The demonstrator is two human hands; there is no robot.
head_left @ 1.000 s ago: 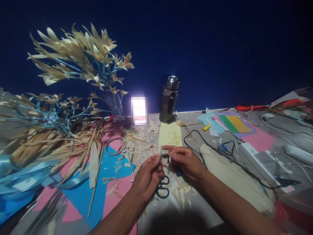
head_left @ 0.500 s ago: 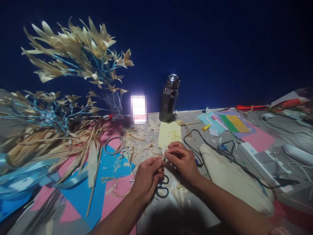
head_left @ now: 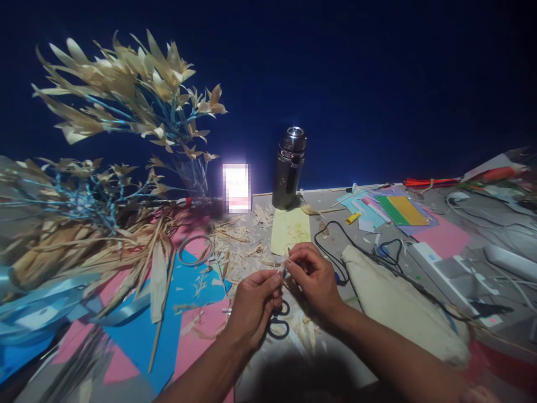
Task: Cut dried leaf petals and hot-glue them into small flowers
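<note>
My left hand (head_left: 254, 302) and my right hand (head_left: 312, 275) meet above the table, both pinching a small pale dried-leaf strip (head_left: 283, 270) between their fingertips. Black-handled scissors (head_left: 279, 322) lie on the table just below my hands, partly covered by them. Pale leaf shavings (head_left: 241, 246) are scattered on the table behind my hands. A yellow paper sheet (head_left: 290, 228) lies just beyond them.
A steel flask (head_left: 288, 168) stands at the back beside a bright screen (head_left: 236, 187). Dried-leaf branches with blue stems (head_left: 126, 106) and husks fill the left. Blue and pink paper (head_left: 184, 313), a black cable (head_left: 356, 246), a cream cloth bag (head_left: 403, 305) and coloured sheets (head_left: 392, 210) lie around.
My right hand has drawn closer to my left, both rising slightly and tightening on the leaf strip. The view shifted a little.
</note>
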